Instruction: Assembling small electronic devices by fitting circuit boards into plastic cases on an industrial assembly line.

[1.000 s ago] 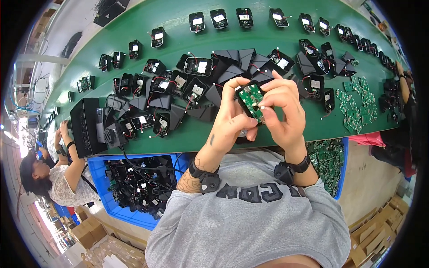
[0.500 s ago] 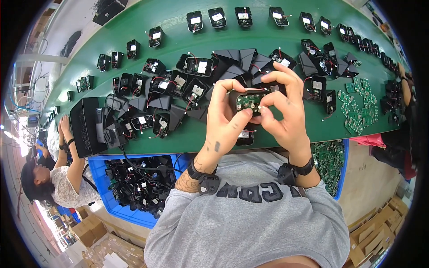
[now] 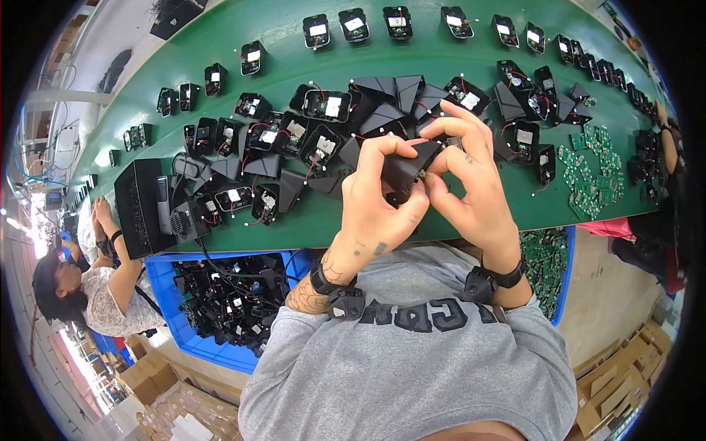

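While lettering [image 3: 412, 317] marks shirt [image 3: 412, 375], left fingers [image 3: 373, 151] clasp black housing [image 3: 403, 173], right fingers [image 3: 457, 160] apparently too.

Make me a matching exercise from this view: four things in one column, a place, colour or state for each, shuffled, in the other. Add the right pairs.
Things
1. Black housing
2. Spread of loose circuit boards
3. Left blue bin
4. Sweatshirt

Place, colour or state
a. Filled with dark parts
b. Gripped in the left hand, with the right hand at its side
c. Mostly grey
d. On the green table, toward the right of the picture

Right pairs: 1-b, 2-d, 3-a, 4-c
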A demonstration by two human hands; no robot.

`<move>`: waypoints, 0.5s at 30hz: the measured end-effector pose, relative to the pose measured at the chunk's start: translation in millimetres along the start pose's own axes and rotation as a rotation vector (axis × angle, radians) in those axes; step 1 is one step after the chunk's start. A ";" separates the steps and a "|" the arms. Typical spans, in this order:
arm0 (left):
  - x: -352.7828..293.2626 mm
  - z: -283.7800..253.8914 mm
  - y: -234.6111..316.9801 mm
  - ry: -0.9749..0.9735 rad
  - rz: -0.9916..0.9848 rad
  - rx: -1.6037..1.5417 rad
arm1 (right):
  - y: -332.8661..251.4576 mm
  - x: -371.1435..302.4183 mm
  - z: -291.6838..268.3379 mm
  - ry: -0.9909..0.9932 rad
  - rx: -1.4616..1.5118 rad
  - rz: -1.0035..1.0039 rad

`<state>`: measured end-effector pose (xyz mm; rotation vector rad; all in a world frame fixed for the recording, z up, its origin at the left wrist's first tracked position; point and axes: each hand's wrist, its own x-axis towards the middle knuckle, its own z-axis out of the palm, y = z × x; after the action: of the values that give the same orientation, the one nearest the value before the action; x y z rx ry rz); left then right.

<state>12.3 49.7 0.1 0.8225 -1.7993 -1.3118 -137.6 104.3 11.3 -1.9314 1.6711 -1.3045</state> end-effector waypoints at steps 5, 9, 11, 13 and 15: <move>2.3 6.7 -5.9 0.048 0.292 0.286 | 8.2 -2.9 -2.9 -0.009 -0.017 0.031; 11.2 1.4 -12.6 -0.045 -0.326 -0.653 | 9.4 -0.1 -14.0 0.082 -0.121 -0.073; 22.3 -17.2 -12.8 -0.194 -0.546 -0.778 | 12.7 3.6 -22.9 0.139 -0.108 -0.240; 28.4 -31.0 -20.3 -0.373 -0.600 -0.819 | 11.2 3.3 -32.0 0.055 -0.103 -0.348; 29.2 -32.4 -14.3 -0.397 -0.618 -0.773 | 5.3 6.6 -36.3 -0.061 -0.127 -0.488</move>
<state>26.0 5.9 -1.6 0.7125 -1.1234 -2.4936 -169.0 109.1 30.8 -2.5385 1.3268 -1.2978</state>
